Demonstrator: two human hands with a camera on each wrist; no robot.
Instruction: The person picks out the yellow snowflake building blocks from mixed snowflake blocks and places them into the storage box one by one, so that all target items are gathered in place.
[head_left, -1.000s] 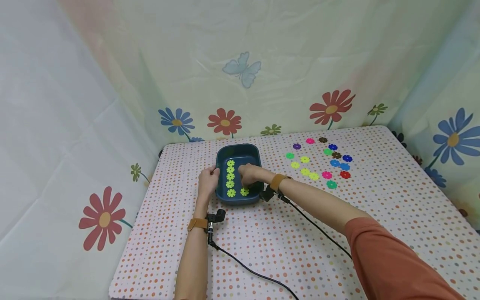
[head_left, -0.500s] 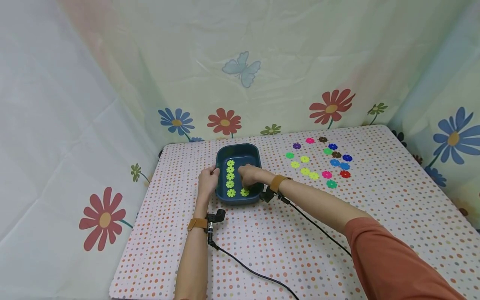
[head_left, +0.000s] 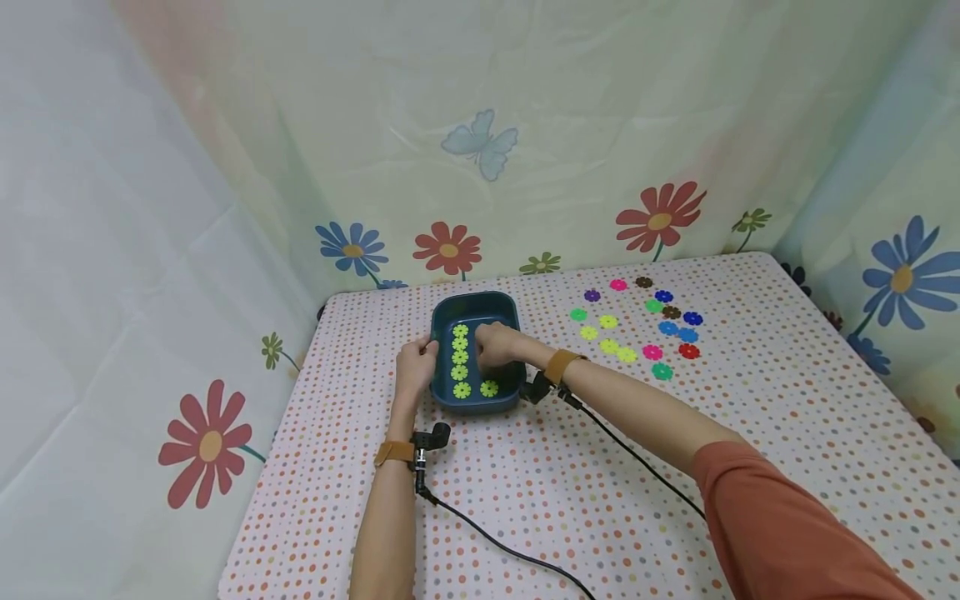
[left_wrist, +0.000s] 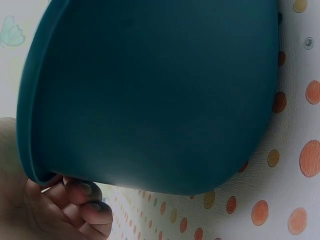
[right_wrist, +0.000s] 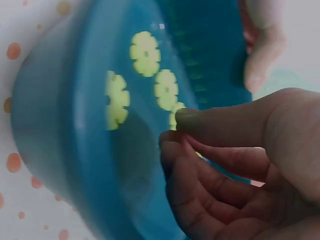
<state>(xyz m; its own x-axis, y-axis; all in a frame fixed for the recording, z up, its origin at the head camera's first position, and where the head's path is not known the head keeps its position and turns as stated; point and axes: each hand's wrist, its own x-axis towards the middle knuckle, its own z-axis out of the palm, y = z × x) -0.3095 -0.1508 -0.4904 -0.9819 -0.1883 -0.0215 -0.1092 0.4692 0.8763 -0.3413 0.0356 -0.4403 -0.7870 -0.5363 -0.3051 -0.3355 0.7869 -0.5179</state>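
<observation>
A dark blue tub [head_left: 476, 406] stands on the dotted table. On its floor several yellow flower discs [head_left: 460, 357] form a column at the left, with one more yellow flower disc [head_left: 489, 389] at the near right. My left hand [head_left: 415, 367] grips the tub's left rim; in the left wrist view its fingers [left_wrist: 92, 212] curl beneath the lip. My right hand [head_left: 498, 346] reaches down inside the tub, right of the column. In the right wrist view the thumb [right_wrist: 220, 125] and curled fingers come together; whether a disc is between their tips is hidden.
To the tub's right, loose flower discs in several colours lie scattered, including pink [head_left: 652, 352], green [head_left: 662, 372], red [head_left: 689, 351] and yellow [head_left: 608, 321]. Black cables [head_left: 510, 550] trail from both wrist cameras across the near table. A flowered curtain [head_left: 570, 192] hangs behind.
The head view has shifted slightly. My right hand has drawn in a little within the tub, its fingers lower and less spread into view. My left hand keeps hold of the rim.
</observation>
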